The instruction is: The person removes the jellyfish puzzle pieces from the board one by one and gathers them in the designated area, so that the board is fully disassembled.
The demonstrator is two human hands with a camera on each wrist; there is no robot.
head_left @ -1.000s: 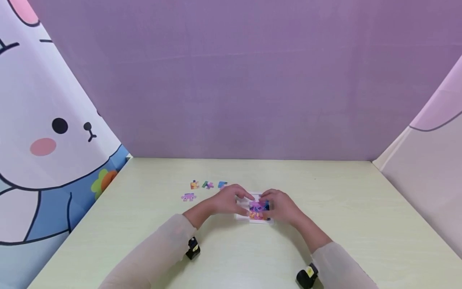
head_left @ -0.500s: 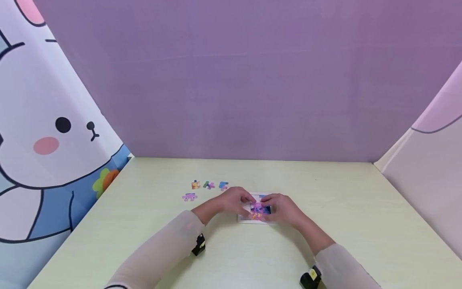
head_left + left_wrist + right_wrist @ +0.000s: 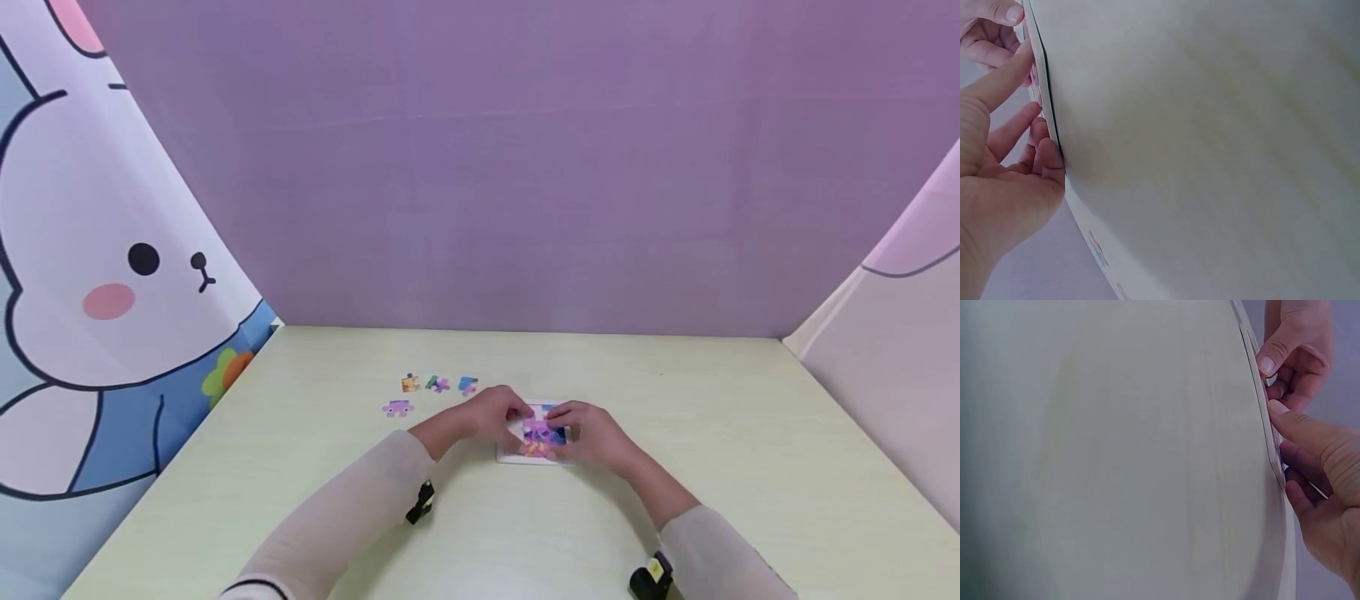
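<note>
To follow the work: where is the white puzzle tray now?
In the head view, the white tray sits below and slightly right of centre, between the left hand and right hand, right of the loose pieces.

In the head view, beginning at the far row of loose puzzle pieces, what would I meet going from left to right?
Orange piece, green-and-purple piece, blue-and-pink piece, left hand, colourful puzzle section, right hand.

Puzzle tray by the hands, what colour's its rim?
The tray rim is white, clearest in the head view.
</note>
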